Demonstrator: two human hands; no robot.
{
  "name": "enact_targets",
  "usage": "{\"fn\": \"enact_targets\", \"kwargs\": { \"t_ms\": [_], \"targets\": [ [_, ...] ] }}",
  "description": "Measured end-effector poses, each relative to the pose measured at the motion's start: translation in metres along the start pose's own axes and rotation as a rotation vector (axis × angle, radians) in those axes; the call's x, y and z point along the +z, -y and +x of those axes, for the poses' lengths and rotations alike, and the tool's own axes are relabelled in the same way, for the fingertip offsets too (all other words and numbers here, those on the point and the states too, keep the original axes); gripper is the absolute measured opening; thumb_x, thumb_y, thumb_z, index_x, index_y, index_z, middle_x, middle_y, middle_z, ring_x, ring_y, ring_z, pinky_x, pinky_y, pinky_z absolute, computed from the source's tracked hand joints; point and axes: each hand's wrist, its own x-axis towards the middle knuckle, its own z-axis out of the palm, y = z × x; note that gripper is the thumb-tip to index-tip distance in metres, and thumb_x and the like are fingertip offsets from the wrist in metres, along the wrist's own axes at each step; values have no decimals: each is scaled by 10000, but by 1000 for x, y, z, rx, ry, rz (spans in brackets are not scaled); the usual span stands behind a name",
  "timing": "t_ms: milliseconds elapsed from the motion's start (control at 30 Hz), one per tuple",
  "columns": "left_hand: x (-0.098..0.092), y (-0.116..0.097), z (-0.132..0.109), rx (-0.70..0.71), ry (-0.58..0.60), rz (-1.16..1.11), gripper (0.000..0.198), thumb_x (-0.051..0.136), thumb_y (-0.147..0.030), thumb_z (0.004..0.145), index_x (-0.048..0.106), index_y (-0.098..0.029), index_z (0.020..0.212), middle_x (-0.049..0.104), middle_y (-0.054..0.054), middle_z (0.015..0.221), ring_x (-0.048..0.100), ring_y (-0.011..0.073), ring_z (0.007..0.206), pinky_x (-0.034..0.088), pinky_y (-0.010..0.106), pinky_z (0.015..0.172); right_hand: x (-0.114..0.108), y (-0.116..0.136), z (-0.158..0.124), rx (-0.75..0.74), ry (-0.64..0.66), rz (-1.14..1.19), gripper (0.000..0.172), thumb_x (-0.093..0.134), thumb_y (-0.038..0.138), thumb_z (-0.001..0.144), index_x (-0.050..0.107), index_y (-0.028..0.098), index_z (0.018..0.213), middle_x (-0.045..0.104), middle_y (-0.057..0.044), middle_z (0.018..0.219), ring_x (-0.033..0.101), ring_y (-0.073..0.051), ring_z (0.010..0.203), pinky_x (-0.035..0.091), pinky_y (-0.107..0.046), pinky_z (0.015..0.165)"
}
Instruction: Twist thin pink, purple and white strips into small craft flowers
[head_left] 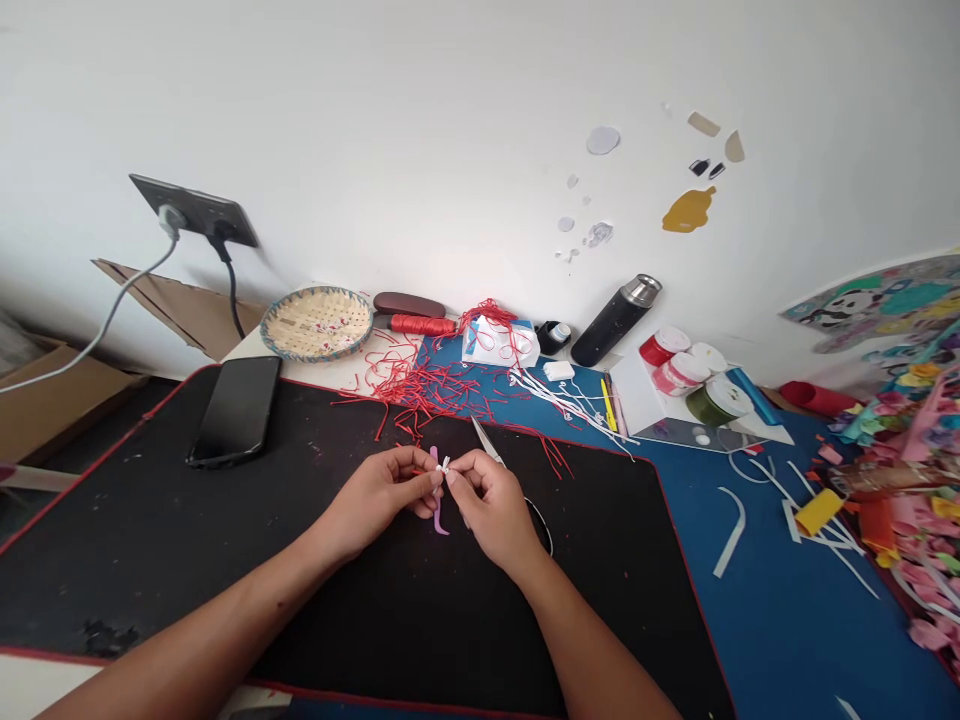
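Note:
Over the middle of the black mat [420,620], my left hand [390,490] and my right hand [491,505] meet fingertip to fingertip. Both pinch a small white knotted cord [444,465] between thumb and forefinger. Most of the cord is hidden by the fingers. Just beneath lies a thin purple tool [439,520] with a bent end, partly covered by my left fingers. Scissors [486,438] rest under my right hand, their blades pointing away and a dark handle loop showing on the right.
Red cord pieces [427,390] and white cords [562,397] lie beyond the mat. A phone [236,410] is at left, near a woven basket [316,323]. Behind stand a tissue pack [499,342], a black flask [616,320] and thread spools [718,400]. Colourful paper pieces [922,520] heap at right.

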Motion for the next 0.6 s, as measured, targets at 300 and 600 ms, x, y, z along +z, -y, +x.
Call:
{"fn": "enact_targets", "kwargs": {
  "t_ms": [300, 600],
  "targets": [
    [0, 1, 0, -4, -5, -51, 412, 890, -502, 682, 692, -160, 796, 715, 24, 731, 670, 163, 644, 567, 275, 621, -1, 3, 0, 11, -2, 32, 221, 616, 398, 944, 637, 197, 857, 491, 63, 549, 409, -99, 445, 305, -221, 442],
    [-2, 1, -1, -2, 1, -107, 407, 895, -482, 705, 697, -152, 839, 723, 27, 737, 671, 154, 648, 561, 261, 625, -3, 2, 0, 3, 40, 95, 260, 596, 439, 980, 667, 188, 986, 547, 46, 596, 500, -109, 488, 390, -223, 487]
  ]
}}
